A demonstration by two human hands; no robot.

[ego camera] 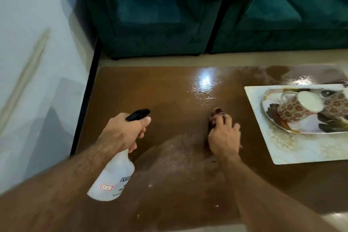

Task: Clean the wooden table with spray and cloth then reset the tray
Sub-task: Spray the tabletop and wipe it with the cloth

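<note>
The wooden worktop (169, 88) was wiped and sprayed at once, a person's two hands working its near half.

The left hand (122, 132) was closed round the neck of a white spray bottle (113, 177) with a black trigger head, held tilted above the worktop near its left edge. The right hand (224, 137) pressed down, fingers curled over a dark reddish cloth (216, 116) at mid-worktop, beside a pale streaky patch. A patterned tray (282, 147) sat at the right edge, carrying a smaller tray (267, 107) with flowered cups (293, 108) lying tipped.
</note>
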